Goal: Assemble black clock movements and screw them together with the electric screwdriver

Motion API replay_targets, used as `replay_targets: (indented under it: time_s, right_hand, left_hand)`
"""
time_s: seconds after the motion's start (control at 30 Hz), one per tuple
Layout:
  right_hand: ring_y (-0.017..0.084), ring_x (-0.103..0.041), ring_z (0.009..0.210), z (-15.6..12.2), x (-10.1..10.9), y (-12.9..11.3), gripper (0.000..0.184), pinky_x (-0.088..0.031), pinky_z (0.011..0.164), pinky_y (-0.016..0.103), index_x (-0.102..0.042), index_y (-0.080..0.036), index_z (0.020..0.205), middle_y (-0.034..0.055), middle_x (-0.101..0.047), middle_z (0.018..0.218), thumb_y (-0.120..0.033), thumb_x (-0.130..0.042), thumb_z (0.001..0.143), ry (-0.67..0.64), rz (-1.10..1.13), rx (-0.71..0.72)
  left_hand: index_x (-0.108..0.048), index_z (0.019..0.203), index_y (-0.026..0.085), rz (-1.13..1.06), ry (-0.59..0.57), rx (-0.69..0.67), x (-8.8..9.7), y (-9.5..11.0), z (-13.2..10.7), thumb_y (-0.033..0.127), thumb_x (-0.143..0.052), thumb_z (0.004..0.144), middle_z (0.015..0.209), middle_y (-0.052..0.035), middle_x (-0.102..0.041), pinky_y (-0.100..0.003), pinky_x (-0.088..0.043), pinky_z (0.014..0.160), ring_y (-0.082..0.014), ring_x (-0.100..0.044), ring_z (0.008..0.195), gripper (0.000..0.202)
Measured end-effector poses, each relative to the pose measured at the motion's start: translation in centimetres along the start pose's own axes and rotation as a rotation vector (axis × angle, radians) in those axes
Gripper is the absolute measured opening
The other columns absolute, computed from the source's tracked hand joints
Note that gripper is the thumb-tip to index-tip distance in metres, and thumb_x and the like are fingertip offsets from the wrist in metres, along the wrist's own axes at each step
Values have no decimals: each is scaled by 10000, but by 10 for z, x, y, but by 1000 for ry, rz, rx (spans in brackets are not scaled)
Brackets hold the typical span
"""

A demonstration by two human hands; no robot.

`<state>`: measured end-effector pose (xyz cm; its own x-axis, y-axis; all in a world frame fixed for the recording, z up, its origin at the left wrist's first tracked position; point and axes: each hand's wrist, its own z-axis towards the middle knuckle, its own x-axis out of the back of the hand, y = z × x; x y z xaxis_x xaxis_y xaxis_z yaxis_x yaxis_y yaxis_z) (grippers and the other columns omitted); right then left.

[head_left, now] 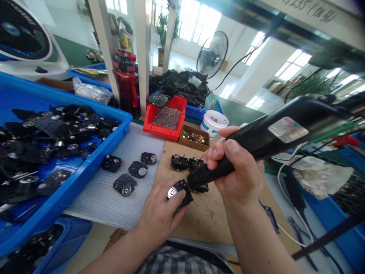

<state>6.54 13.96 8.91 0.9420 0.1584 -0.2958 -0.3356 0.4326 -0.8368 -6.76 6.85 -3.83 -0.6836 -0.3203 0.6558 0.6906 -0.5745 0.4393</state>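
Note:
My left hand (159, 205) grips a small black mechanical part with a round silver piece (184, 196) above the cardboard sheet (211, 224). My right hand (239, 167) is wrapped around a black electric screwdriver (256, 135) that slants down to the left. The screwdriver's nose is close beside the held part; whether its bit touches it is hidden. Behind the nose stand more black parts (179, 162) on the cardboard. To the left, several flat black plates with silver discs (138, 169) lie on the ribbed grey mat.
A blue tray (125, 123) heaped with black parts stands left. At the back are a red bin (151, 120) of small screws, a cardboard box (196, 144) of brass pieces and a white tub (214, 127). Pliers (302, 236) and cables lie right. A red bottle (125, 83) stands behind.

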Motion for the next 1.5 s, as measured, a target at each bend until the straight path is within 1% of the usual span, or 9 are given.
replay_targets:
  time_s: [0.27, 0.53, 0.8, 0.93, 1.03, 1.13, 1.27, 1.37, 1.5]
  right_hand:
    - [82, -517, 461, -1, -7, 6, 123, -436, 492, 234, -618, -214, 816, -72, -587, 607, -161, -711, 755, -94, -96, -40]
    - [81, -536, 451, 3, -5, 11, 97, -449, 477, 230, -623, -188, 822, -71, -597, 571, -135, -683, 768, -97, -16, -94]
    - [75, -510, 456, 0, -6, 11, 98, -415, 466, 218, -605, -181, 757, -66, -578, 583, -149, -696, 739, -120, -63, -121]
    - [73, -507, 442, 0, -1, 13, 141, -424, 468, 208, -601, -193, 833, -79, -580, 566, -190, -707, 740, -82, 3, -104]
    - [76, -523, 448, -2, 12, 9, 162, -444, 484, 214, -616, -211, 919, -87, -575, 573, -226, -697, 779, 13, 116, -48]
    - [75, -517, 444, -6, 28, -7, 154, -448, 483, 223, -630, -201, 902, -77, -572, 578, -264, -691, 776, 167, 194, 28]
    - [83, -497, 434, -14, 45, -36, 153, -441, 470, 239, -633, -186, 846, -63, -566, 554, -276, -695, 739, 313, 184, 108]
    - [90, -516, 443, -23, 55, -49, 146, -442, 475, 246, -646, -195, 868, -61, -566, 567, -278, -690, 757, 324, 172, 102]
    - [95, -537, 455, -34, 65, -54, 147, -446, 472, 246, -642, -214, 907, -64, -569, 592, -287, -686, 788, 294, 188, 101]
  left_hand:
    - [-565, 1070, 144, -35, 5, -18, -1, 0, 0, 168, -625, 857, 1212, -182, -527, -482, -552, 848, -315, -552, 1045, 223]
    - [-561, 1063, 121, -29, 6, -36, -1, 1, 3, 166, -610, 862, 1184, -200, -522, -493, -566, 804, -317, -544, 1002, 212]
    - [-554, 1080, 128, -19, -31, -26, 1, -1, 3, 181, -593, 882, 1191, -192, -514, -485, -561, 825, -309, -537, 1027, 209]
    - [-567, 1081, 130, 11, -75, -16, 3, 0, 5, 183, -592, 884, 1176, -193, -529, -488, -557, 832, -312, -546, 1038, 206]
    - [-583, 1078, 145, 43, -133, 11, 12, 5, 9, 236, -586, 892, 1195, -196, -548, -498, -558, 839, -320, -567, 1059, 207]
    - [-610, 1090, 184, 77, -221, 55, 26, 12, 16, 313, -571, 899, 1230, -172, -586, -528, -550, 854, -326, -592, 1085, 234]
    - [-680, 1022, 204, 152, -305, 101, 37, 20, 33, 228, -489, 924, 1175, -139, -670, -532, -550, 833, -304, -652, 1032, 216]
    - [-721, 946, 213, 227, -342, 109, 38, 24, 43, 208, -528, 893, 1125, -125, -712, -563, -535, 807, -324, -678, 980, 200]
    - [-743, 853, 228, 307, -375, 103, 38, 28, 51, 215, -574, 864, 1090, -109, -742, -571, -513, 796, -337, -694, 934, 169]
